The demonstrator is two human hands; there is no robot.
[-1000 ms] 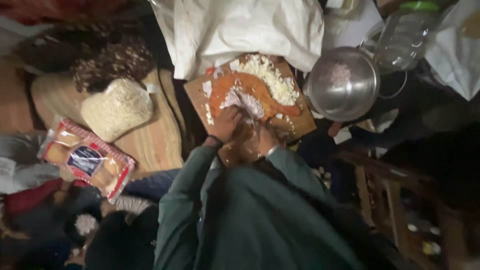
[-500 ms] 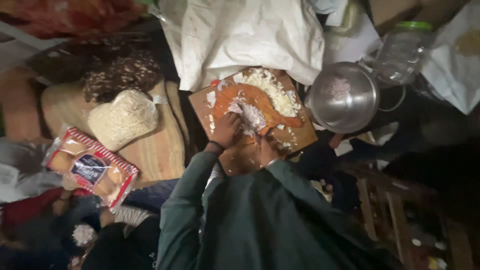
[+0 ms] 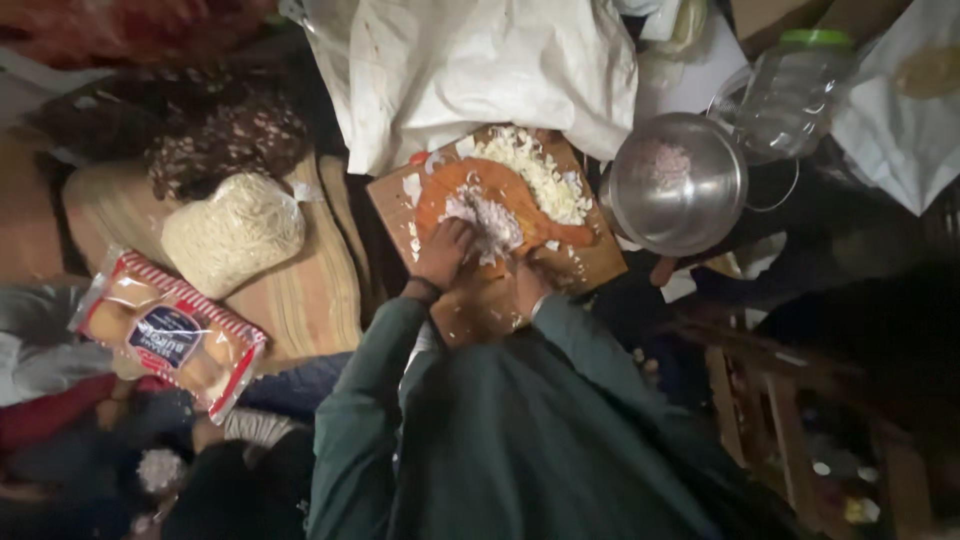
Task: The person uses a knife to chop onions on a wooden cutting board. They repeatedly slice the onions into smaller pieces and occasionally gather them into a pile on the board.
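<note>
On the wooden board (image 3: 590,262), my left hand (image 3: 447,250) presses the chopped white bits (image 3: 492,222), fingers curled. My right hand (image 3: 527,283) — grip unclear. One big pile (image 3: 535,172) is cut already; some remains.

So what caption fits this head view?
Both hands, left hand and right hand, work chopped onion on a wooden cutting board beside a steel bowl.

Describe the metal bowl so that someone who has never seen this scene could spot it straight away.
Start at the wooden cutting board in the middle, where the left hand and right hand work on chopped white bits. Just right of the board sits the metal bowl, round and shiny, with a little pinkish chopped stuff inside. It is the only shiny metal thing; the clear jar with a green lid lies behind it.
</note>
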